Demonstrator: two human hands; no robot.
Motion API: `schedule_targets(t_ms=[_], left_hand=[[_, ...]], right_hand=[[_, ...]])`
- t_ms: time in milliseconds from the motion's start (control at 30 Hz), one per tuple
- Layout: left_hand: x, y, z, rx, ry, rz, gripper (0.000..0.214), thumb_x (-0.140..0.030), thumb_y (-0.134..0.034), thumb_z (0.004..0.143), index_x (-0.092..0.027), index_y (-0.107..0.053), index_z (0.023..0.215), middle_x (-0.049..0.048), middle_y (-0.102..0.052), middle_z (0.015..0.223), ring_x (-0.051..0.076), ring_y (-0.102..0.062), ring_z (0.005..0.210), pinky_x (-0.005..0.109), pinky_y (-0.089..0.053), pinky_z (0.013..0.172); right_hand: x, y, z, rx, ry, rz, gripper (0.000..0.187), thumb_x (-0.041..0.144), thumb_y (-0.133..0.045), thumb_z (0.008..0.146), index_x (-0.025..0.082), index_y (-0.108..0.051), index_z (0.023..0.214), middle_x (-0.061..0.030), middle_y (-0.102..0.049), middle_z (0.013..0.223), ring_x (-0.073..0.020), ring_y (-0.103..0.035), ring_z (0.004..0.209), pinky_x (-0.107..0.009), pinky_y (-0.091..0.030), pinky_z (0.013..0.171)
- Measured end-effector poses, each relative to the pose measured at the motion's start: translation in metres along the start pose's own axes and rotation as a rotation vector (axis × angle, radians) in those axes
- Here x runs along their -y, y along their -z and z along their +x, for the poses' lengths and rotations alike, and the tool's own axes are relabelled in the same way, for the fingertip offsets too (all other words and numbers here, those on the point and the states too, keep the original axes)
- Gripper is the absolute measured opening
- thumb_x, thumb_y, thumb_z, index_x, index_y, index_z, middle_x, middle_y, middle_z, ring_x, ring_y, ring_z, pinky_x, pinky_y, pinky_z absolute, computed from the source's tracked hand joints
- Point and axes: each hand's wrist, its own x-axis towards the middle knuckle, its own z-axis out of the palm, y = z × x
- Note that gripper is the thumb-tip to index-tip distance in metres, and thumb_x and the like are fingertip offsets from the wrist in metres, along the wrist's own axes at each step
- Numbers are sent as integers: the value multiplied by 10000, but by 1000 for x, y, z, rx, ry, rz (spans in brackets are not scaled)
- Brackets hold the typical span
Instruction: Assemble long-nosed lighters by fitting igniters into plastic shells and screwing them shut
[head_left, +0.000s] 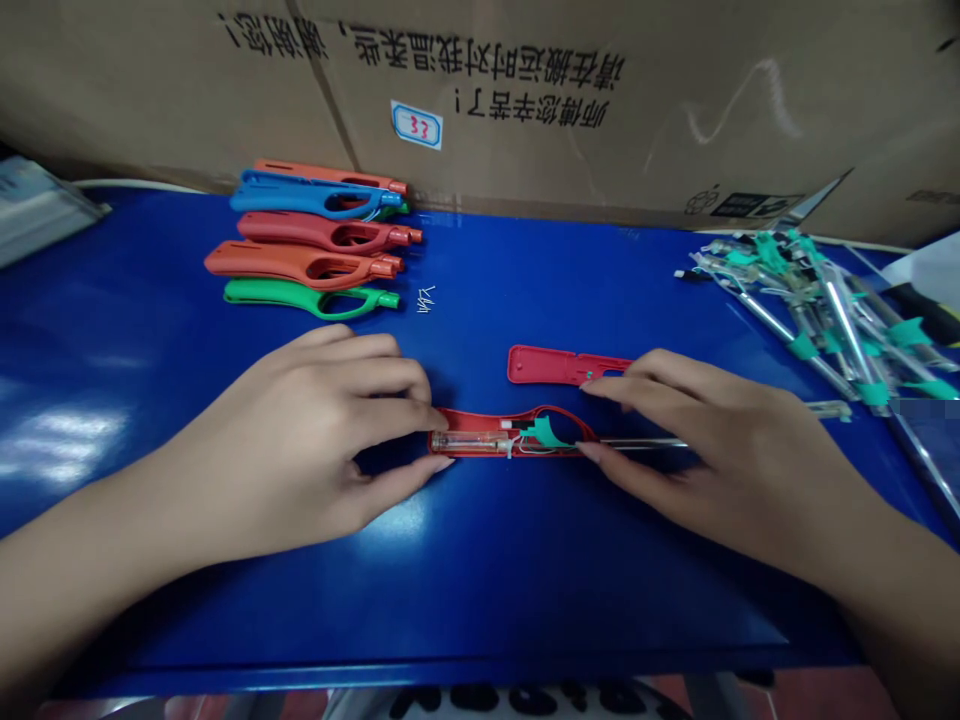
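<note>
A red half-shell of a long-nosed lighter [480,420] lies open side up on the table. In it sit a clear fuel tank, thin wires and a green trigger [549,433]; a metal tube [641,443] sticks out to the right. My left hand [315,430] pinches the shell's left end between thumb and fingers. My right hand [720,450] curls around its right end, thumb at the shell's nose beside the tube. The right index fingertip reaches the edge of a second red half-shell [544,365], which lies just behind; its right end is hidden by that hand.
Several coloured lighter handles, among them a green one [300,294], are stacked at the back left, with small screws [425,299] beside them. A pile of tube assemblies with green triggers [817,310] lies at the right. A cardboard box [487,170] stands along the back.
</note>
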Motion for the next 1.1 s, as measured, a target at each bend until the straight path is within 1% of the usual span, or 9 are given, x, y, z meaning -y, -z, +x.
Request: schedule_targets(t_ms=[133,267,433,500,633,733,800,933,1100], left_hand=[[0,0,1,27,-22,-2,171,-333,-608,975,-233,-745,960,16,-710,914,194,-618,828,362,-414,772],[-1,-1,1,64,-4,-51,187,-307,-587,1001,-221,-748,962,22,-711,917,183,-618,823,348,-428,768],[-4,-2,2,68,-8,-74,190,-272,-570,1014,-215,-748,980,30,-695,907,168,-605,792,324,-442,753],[-6,-2,2,79,-47,-8,220,-270,-541,1030,-208,-747,990,32,-681,875,175,-588,779,325,-431,725],[-14,-3,0,83,-150,236,283,-243,-490,1050,-176,-739,934,39,-643,812,199,-557,756,350,-375,662],[-19,-6,-2,81,-152,305,237,-200,-519,1025,-160,-732,929,45,-642,822,213,-561,764,362,-371,661],[-20,-7,-3,62,-98,238,230,-214,-524,1024,-164,-741,967,45,-648,826,213,-572,767,361,-401,686],[-12,-7,-3,52,22,-24,185,-267,-591,1002,-196,-761,992,38,-681,877,189,-607,782,333,-460,742],[5,-4,2,98,23,-286,157,-249,-648,975,-227,-781,1055,35,-725,965,161,-653,854,273,-491,773]], right_hand=[[-2,-5,0,90,159,-37,388,435,-566,987,203,-608,1296,-104,-672,1203,-233,-702,897,-321,-529,659],[-2,-12,0,147,166,-50,412,420,-534,1012,189,-581,1350,-108,-645,1262,-232,-700,921,-324,-535,670],[-2,-15,0,142,172,-36,390,371,-515,1028,183,-596,1360,-92,-661,1226,-201,-700,833,-323,-522,624],[-2,-15,0,140,166,-34,385,364,-523,1026,192,-600,1361,-86,-660,1230,-202,-702,835,-323,-518,620],[-2,-14,0,154,145,-29,383,369,-501,1036,216,-589,1376,-74,-645,1268,-199,-700,834,-318,-501,599],[-2,-14,1,165,137,-27,385,378,-481,1043,221,-587,1379,-73,-641,1273,-194,-696,829,-314,-496,602],[-2,-13,2,169,136,-35,391,379,-476,1045,220,-582,1386,-76,-642,1270,-195,-693,838,-311,-493,605],[-3,-13,3,170,136,-51,407,385,-475,1046,217,-568,1404,-80,-643,1261,-195,-684,843,-309,-486,606],[-3,-13,3,168,137,-55,397,390,-475,1045,217,-582,1386,-76,-643,1257,-184,-674,829,-302,-473,599]])
